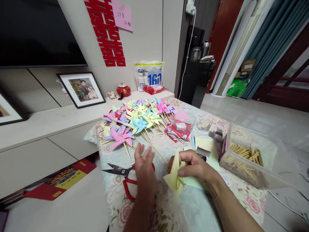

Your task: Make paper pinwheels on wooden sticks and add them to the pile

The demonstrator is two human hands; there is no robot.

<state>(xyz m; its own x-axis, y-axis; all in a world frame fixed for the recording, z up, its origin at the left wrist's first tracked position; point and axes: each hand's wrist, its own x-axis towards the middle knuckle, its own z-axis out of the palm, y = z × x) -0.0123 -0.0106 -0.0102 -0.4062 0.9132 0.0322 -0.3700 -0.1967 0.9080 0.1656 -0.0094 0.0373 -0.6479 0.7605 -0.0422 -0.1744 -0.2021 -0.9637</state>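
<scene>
In my head-camera feed, the right hand (190, 164) pinches a pale yellow paper pinwheel (177, 182) between thumb and fingers, low over the near middle of the table. Its paper looks matt and soft-edged; one blade stands up as a narrow point above the fingers, while the lower blades curl and blur slightly. I see a slim, straight wooden stick (158, 152) slanting from those fingers toward the pile of pinwheels (138, 117), a crowd of creased, pointed blades in pink, lilac, yellow, blue and red.

The left hand (145, 164) is wide, fingers loosely spread and slightly bent, over the red handles of the scissors (124, 171); I can't tell whether it touches them. The dark metal blades gape on the floral tablecloth (116, 211). Right of the hands, I have pale green paper (212, 153) and a translucent plastic box (225, 158) with smooth, tan short sticks (246, 153) heaped inside.
</scene>
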